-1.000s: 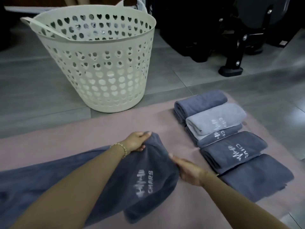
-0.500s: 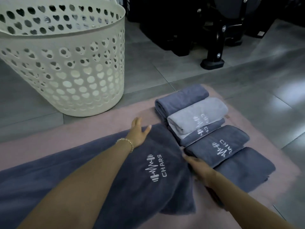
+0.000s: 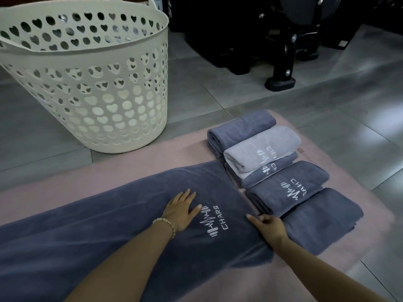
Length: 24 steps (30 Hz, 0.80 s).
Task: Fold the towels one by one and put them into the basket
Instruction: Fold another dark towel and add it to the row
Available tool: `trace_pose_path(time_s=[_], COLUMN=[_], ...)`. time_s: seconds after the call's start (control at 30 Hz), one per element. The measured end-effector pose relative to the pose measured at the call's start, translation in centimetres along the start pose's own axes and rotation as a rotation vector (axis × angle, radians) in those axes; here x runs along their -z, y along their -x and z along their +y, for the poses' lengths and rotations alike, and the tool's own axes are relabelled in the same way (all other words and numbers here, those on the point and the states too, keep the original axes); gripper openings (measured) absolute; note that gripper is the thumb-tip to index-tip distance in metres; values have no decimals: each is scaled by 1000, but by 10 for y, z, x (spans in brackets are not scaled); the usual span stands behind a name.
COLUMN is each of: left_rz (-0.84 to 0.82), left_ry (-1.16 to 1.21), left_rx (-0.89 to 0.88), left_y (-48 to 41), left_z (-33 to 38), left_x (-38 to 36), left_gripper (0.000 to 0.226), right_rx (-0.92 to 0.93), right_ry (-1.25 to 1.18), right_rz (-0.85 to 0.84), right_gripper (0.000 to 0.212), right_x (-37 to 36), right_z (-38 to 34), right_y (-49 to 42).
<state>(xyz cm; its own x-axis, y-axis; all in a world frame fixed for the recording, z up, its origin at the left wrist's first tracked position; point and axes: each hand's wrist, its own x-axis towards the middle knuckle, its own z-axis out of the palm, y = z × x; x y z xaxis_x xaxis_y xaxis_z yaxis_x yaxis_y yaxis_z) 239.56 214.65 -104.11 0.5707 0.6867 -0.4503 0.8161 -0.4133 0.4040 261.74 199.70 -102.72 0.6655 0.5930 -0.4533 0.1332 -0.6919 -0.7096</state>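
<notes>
On pink mat (image 3: 165, 153): dark blue towel (image 3: 109, 236) spread flat; left hand (image 3: 181, 211) rests on it beside logo, fingers (image 3: 188, 195) straight, slightly spread; right hand (image 3: 270, 227) at towel's right edge, fingers (image 3: 253, 219) partly curled, whether pinching cloth cannot tell; folded towels (image 3: 285, 188) in row just right; white basket (image 3: 98, 101) on floor (image 3: 218, 94) behind mat.

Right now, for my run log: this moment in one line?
left hand flat on spread towel | right hand at its right edge | folded towels beside

Basket (image 3: 91, 118) behind spread towel (image 3: 122, 243); folded towels (image 3: 281, 184) right.
</notes>
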Motion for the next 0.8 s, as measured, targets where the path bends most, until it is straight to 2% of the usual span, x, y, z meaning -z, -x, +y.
trace_pose_path(time_s=[0.07, 0.1, 0.2, 0.33, 0.57, 0.73, 0.8], left_rz=[-18, -18, -7, 47, 63, 214, 290], left_ry=[32, 51, 79, 71, -22, 11, 50], left_rx=[10, 15, 26, 66, 236, 374, 488], left_y=[6, 11, 29, 61, 164, 267, 308], left_z=[0, -1, -10, -50, -172, -269, -308], left_x=[3, 6, 15, 43, 95, 85, 70], left_gripper=[64, 64, 64, 63, 57, 49, 53], right_rx=[18, 35, 151, 253, 395, 432, 454], right_ry=[84, 122, 261, 362, 362, 369, 386], right_rz=[-44, -59, -33, -137, -373, -588, -662], right_gripper=[26, 28, 53, 51, 55, 53, 50], right_x=[-4, -8, -20, -46, -134, -223, -259], right_z=[-4, -8, -23, -54, -115, -134, -137], right_y=[6, 10, 21, 39, 91, 149, 174])
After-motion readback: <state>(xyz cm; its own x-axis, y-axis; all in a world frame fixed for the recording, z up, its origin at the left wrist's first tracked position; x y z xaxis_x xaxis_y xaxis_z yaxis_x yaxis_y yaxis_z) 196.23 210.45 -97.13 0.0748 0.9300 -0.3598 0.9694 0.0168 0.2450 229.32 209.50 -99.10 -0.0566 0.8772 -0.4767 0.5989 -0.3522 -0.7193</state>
